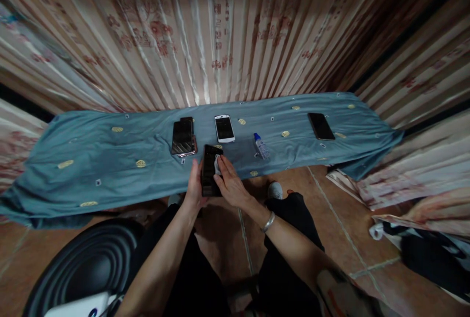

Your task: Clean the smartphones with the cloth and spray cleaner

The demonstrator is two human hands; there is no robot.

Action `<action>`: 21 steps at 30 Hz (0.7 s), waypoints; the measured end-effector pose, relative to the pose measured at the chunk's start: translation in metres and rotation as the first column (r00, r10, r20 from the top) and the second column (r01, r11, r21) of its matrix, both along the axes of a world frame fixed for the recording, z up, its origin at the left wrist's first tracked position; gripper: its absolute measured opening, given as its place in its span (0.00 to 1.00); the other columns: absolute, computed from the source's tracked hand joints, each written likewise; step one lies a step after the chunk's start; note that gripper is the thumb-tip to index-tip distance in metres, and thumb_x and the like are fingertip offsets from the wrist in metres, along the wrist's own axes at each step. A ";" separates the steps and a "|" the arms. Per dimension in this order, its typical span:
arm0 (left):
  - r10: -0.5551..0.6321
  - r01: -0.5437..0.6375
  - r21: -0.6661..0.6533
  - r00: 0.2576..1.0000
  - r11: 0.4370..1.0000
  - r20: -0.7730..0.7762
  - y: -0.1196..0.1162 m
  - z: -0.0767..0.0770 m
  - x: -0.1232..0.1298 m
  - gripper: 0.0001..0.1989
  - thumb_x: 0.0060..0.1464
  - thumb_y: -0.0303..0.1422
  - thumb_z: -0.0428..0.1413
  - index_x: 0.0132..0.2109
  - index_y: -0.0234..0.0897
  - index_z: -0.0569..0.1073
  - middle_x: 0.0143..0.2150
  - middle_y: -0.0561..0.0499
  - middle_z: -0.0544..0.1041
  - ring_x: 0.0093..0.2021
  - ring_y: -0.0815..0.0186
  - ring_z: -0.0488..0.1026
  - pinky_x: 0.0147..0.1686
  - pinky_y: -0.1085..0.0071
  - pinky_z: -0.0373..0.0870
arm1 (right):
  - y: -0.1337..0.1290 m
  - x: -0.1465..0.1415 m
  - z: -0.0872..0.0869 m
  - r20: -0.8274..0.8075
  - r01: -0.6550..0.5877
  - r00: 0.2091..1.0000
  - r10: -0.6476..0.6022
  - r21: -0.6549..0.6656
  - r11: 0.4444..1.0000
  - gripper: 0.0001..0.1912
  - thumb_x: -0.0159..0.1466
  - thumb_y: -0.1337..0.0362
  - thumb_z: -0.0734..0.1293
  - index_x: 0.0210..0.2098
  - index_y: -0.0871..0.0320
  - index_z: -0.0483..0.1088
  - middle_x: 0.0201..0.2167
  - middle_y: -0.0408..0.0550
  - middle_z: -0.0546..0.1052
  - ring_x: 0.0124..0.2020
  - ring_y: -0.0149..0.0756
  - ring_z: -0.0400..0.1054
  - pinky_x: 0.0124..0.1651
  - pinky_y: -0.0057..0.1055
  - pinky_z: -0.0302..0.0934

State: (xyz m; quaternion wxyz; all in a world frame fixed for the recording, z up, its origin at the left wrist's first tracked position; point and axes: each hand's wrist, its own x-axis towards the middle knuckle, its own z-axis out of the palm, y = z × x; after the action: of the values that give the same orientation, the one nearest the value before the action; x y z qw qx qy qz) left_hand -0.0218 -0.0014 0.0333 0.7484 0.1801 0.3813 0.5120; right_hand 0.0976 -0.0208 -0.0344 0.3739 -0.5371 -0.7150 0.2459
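A dark smartphone is held up at the near edge of the cloth-covered table, its screen facing me. My left hand grips it along its left side, fingers mostly behind it. My right hand presses a small whitish cloth or tissue against the right part of the screen, fingers together. Just beyond lies a white smartphone with a dark screen. Left of it is a small stack of dark phones. To the right lies a clear bottle with a blue cap.
A blue-green patterned cloth covers the long table. Another dark phone lies toward its right end. Pleated curtains hang behind. At lower left stands a round black ribbed stool with a white device on it.
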 end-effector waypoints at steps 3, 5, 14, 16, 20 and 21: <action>0.002 -0.003 -0.015 1.000 1.000 -0.021 -0.003 0.006 -0.003 0.29 0.68 0.46 0.41 0.58 0.31 0.74 0.52 0.42 0.81 0.59 0.56 0.74 0.61 0.62 0.67 | -0.003 -0.001 0.002 0.011 -0.032 0.999 0.032 0.009 0.999 0.34 0.73 0.52 0.53 0.73 0.58 0.44 0.74 0.56 0.50 0.74 0.44 0.42 0.74 0.49 0.42; -0.006 0.005 -0.024 0.999 1.000 -0.037 -0.007 0.011 -0.005 0.28 0.68 0.45 0.40 0.58 0.32 0.74 0.51 0.43 0.82 0.58 0.57 0.74 0.61 0.62 0.68 | -0.004 -0.002 0.003 0.010 -0.048 0.999 0.048 0.019 0.999 0.34 0.73 0.51 0.54 0.73 0.58 0.44 0.74 0.55 0.50 0.74 0.44 0.42 0.74 0.50 0.43; -0.028 0.023 -0.045 0.991 0.999 -0.129 -0.026 0.018 -0.034 0.28 0.67 0.47 0.43 0.59 0.32 0.73 0.49 0.42 0.82 0.54 0.54 0.77 0.57 0.58 0.71 | -0.013 -0.015 0.007 0.028 -0.188 0.982 0.187 0.038 0.981 0.34 0.73 0.52 0.54 0.72 0.63 0.47 0.73 0.60 0.52 0.74 0.45 0.44 0.74 0.49 0.44; -0.019 0.013 -0.048 0.993 0.999 -0.116 -0.030 0.012 -0.038 0.28 0.66 0.48 0.44 0.60 0.33 0.73 0.50 0.41 0.82 0.54 0.54 0.77 0.57 0.57 0.71 | -0.014 -0.017 0.006 0.044 -0.205 0.978 0.203 0.044 0.978 0.34 0.73 0.52 0.54 0.72 0.63 0.48 0.72 0.60 0.53 0.74 0.44 0.45 0.74 0.48 0.44; 0.056 -0.061 -0.052 0.995 0.997 -0.083 -0.036 -0.003 -0.040 0.28 0.66 0.48 0.43 0.58 0.33 0.74 0.51 0.41 0.81 0.55 0.53 0.77 0.58 0.57 0.70 | -0.015 -0.018 0.003 0.091 -0.217 0.973 0.211 0.063 0.974 0.33 0.73 0.52 0.54 0.72 0.62 0.49 0.71 0.59 0.56 0.73 0.44 0.47 0.73 0.49 0.47; 0.071 -0.074 -0.050 0.995 0.996 -0.077 -0.037 -0.006 -0.039 0.27 0.66 0.48 0.44 0.57 0.33 0.75 0.51 0.40 0.81 0.56 0.53 0.76 0.59 0.57 0.70 | -0.015 -0.018 0.002 0.105 -0.220 0.972 0.212 0.066 0.973 0.33 0.73 0.52 0.54 0.72 0.63 0.50 0.71 0.59 0.56 0.73 0.45 0.47 0.73 0.50 0.47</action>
State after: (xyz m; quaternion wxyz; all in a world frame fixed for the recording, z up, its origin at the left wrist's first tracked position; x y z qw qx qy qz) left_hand -0.0611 -0.0383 0.0275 0.7188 0.1656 0.4289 0.5214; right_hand 0.0796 -0.0354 -0.0325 0.3302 -0.4525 -0.7955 0.2309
